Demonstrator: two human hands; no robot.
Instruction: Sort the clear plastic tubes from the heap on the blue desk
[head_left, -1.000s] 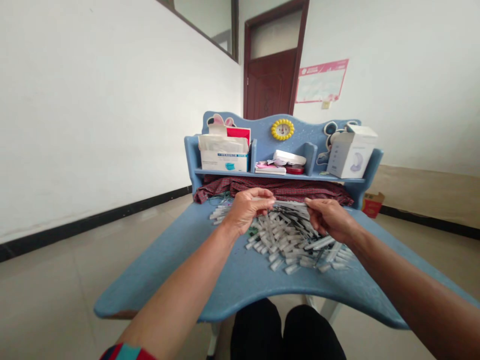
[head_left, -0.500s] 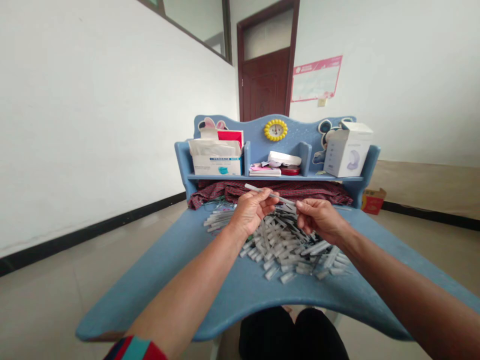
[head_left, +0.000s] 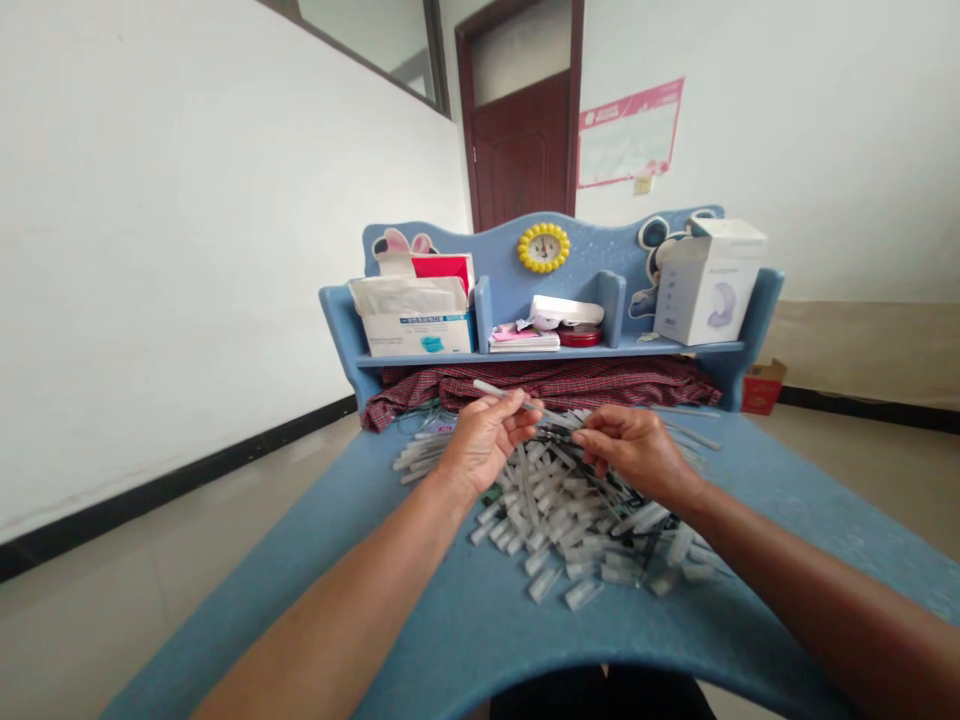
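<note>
My left hand (head_left: 489, 437) is closed, pinching a slim, whitish pen-like tube (head_left: 491, 388) that slants down to the right. To the right, my right hand (head_left: 634, 450) is closed with thumb and fingertips together, low over the pile. Whatever lies between its fingertips is too small to make out. Below both hands spreads a heap of short translucent caps (head_left: 536, 500), mixed with thin dark sticks (head_left: 592, 468). More whitish tubes (head_left: 420, 455) lie side by side left of the heap.
The heap rests on a blue desk (head_left: 420, 600) with a curved front edge. Along the back lies a checked cloth (head_left: 547, 382) under a shelf. On the shelf stand a mask box (head_left: 416, 325), a white carton (head_left: 709, 285) and a red round tin (head_left: 580, 338).
My right hand has come away from the tube's right end and dropped toward the heap. My left hand still holds the tube, slightly lower and further left. The camera view has shifted.
</note>
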